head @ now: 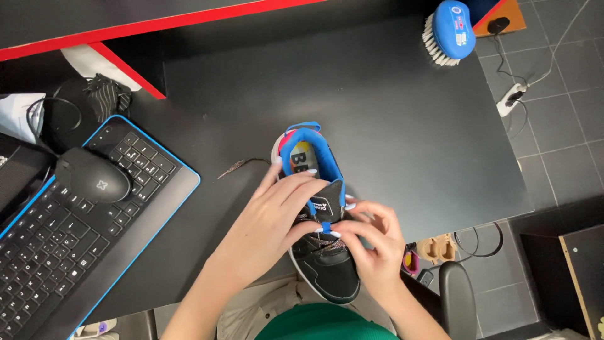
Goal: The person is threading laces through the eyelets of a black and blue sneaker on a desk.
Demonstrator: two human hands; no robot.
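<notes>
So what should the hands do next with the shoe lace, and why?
Probably draw the speckled lace snug across the tongue of the black sneaker with the blue lining. Both the left hand and the right hand pinch at the small blue loop on the tongue, and a loose lace end trails onto the black desk.

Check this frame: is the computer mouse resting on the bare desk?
No, the black mouse sits on top of the blue-edged keyboard, not on the desk.
</notes>
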